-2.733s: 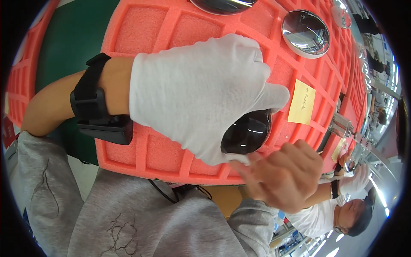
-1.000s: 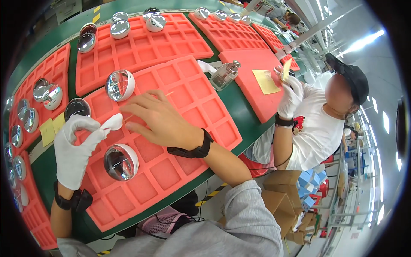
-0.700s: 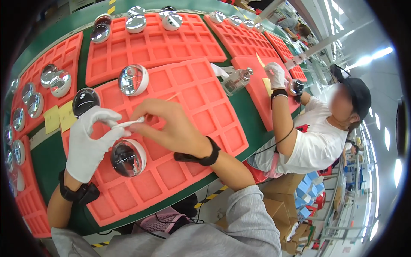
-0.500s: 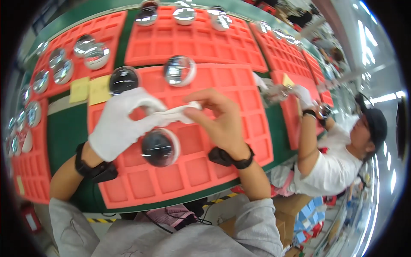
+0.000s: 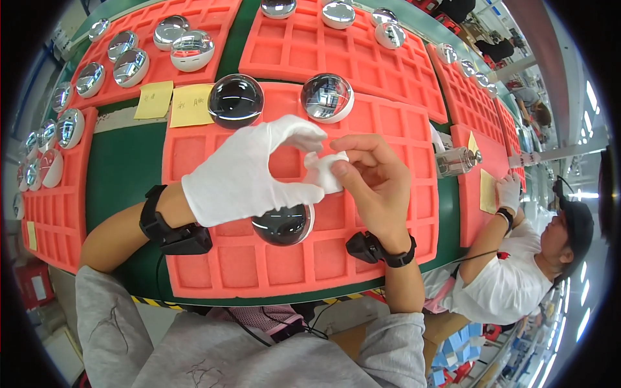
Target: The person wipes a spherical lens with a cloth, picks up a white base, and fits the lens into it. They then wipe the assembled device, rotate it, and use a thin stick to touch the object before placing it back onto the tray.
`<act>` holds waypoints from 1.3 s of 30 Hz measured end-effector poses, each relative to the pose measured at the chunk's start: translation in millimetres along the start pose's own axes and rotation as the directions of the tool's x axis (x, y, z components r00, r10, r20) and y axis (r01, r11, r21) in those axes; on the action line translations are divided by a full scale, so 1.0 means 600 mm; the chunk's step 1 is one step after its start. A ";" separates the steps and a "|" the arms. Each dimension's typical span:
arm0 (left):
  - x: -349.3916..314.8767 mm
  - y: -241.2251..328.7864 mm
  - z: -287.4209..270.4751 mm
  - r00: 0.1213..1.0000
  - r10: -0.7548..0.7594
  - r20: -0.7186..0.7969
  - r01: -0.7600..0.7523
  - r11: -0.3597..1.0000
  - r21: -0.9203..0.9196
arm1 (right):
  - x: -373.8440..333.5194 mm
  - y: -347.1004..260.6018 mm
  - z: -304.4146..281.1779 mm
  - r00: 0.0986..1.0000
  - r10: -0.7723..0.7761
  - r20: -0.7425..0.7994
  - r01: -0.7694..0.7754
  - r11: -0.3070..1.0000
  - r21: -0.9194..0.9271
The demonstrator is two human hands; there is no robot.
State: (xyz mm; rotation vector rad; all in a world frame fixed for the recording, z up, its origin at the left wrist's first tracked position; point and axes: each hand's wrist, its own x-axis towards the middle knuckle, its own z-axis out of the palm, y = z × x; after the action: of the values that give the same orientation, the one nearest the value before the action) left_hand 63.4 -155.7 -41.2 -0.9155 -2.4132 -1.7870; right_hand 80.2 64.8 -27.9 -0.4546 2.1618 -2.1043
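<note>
My left hand [image 5: 242,171], in a white glove, is open, with thumb and fingers spread on either side of a crumpled white cloth [image 5: 322,176]. My bare right hand [image 5: 380,184] pinches that cloth between thumb and fingers. Both hands are above a red tray [image 5: 223,268] with square pockets. Below my left hand, a glossy dark ball with a white back [image 5: 283,225] sits in the tray, partly covered by the glove. Farther back on the tray are a black shiny ball [image 5: 236,101] and a mirror-like ball with a white base [image 5: 327,97].
More red trays with shiny balls [image 5: 192,50] stand left and behind. Yellow notes [image 5: 154,100] lie at the tray's far left. To the right are a clear glass bottle [image 5: 456,161] and a co-worker [image 5: 517,258] with a gloved hand on another tray.
My left hand has let go of the cloth and spread its fingers; the cloth, stretched between both hands before, is now bunched in my right. The view has shifted, and the co-worker's hand has moved.
</note>
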 end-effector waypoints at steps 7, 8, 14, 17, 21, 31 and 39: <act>0.003 0.005 0.010 0.992 0.098 -0.081 -0.077 0.969 0.233 | 0.003 -0.004 0.013 0.994 0.079 -0.072 -0.081 0.997 -0.017; 0.005 0.008 0.010 0.990 0.126 -0.064 -0.103 0.952 0.289 | 0.004 -0.004 0.016 0.995 0.076 -0.072 -0.078 0.996 -0.032; 0.006 0.016 -0.005 0.976 0.203 0.082 -0.219 0.921 0.321 | 0.010 0.015 0.005 0.994 -0.086 -0.072 0.073 0.985 -0.158; 0.013 0.029 -0.013 0.987 0.132 0.096 -0.148 0.972 0.181 | 0.009 0.007 -0.004 0.988 -0.037 -0.149 0.027 0.997 -0.068; 0.016 0.033 -0.016 0.999 0.014 0.031 -0.015 0.999 0.050 | 0.007 0.014 -0.020 0.992 -0.066 -0.111 0.052 0.991 -0.124; 0.019 0.047 -0.032 0.932 -0.357 0.064 0.332 0.768 -0.548 | 0.006 0.011 -0.032 0.984 -0.032 0.175 0.029 0.999 0.016; 0.016 0.069 -0.045 0.924 -0.356 0.138 0.381 0.844 -0.376 | 0.013 0.024 -0.049 0.973 -0.123 0.195 0.069 0.962 0.264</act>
State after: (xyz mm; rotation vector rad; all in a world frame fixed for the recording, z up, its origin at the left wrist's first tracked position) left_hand 65.4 -167.7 7.9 -0.5411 -2.4383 -2.4899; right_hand 62.7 91.2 -39.6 -0.7304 1.7581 -2.2291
